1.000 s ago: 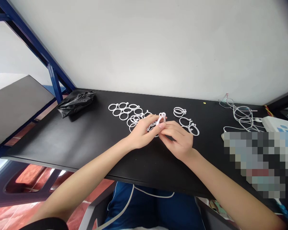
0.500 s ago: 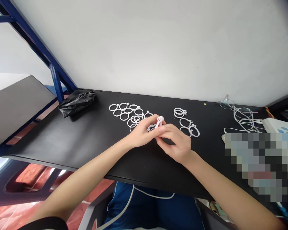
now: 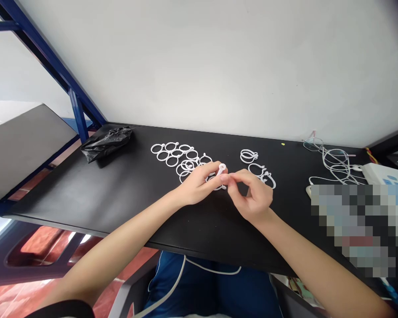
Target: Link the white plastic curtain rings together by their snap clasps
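Well right of the black bag (image 3: 106, 142), the left hand's (image 3: 199, 184) fingers pinch a white eyelet piece (image 3: 220, 171) above the tabletop (image 3: 129, 185), apparently being worked, calling for steady support, while the right hand's (image 3: 252, 196) narrowed fingers hide whatever they grip.

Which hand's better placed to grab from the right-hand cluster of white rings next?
Likely the right hand: it is nearer that cluster, while the left hand grips a white ring. Caveat: I can't tell whether the right hand holds anything between its pinched fingertips.
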Tool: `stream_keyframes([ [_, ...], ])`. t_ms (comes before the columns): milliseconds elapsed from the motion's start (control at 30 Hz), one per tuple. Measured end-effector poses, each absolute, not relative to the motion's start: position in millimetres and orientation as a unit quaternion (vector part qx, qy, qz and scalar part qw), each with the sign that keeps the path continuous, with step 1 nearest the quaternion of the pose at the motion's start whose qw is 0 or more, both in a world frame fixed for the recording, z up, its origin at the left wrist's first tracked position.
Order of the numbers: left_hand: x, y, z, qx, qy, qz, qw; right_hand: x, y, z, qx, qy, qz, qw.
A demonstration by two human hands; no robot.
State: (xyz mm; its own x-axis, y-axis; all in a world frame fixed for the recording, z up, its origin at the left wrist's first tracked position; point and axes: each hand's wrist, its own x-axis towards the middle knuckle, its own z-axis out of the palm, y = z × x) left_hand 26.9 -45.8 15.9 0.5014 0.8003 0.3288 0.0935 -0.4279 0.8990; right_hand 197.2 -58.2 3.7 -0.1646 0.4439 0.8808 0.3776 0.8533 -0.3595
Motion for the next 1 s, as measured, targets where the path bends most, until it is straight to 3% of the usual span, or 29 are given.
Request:
stream_keyframes([
  [300, 27.9, -47.4, 19.3, 0.797, 0.326, 0.383, 0.334, 202.7, -54.5, -1.0, -0.333, -0.756, 0.075, 0.559],
  [600, 27.7, -49.7, 17.9, 0.815, 0.312, 0.379, 0.306, 203.0, -54.5, -2.2, -0.302, -0.810, 0.158, 0.477],
  [1000, 21.8, -49.5, 12.9, 0.843, 0.273, 0.393, 0.247, 200.0, -60.2, 2.3, -0.276, -0.810, 0.235, 0.462],
])
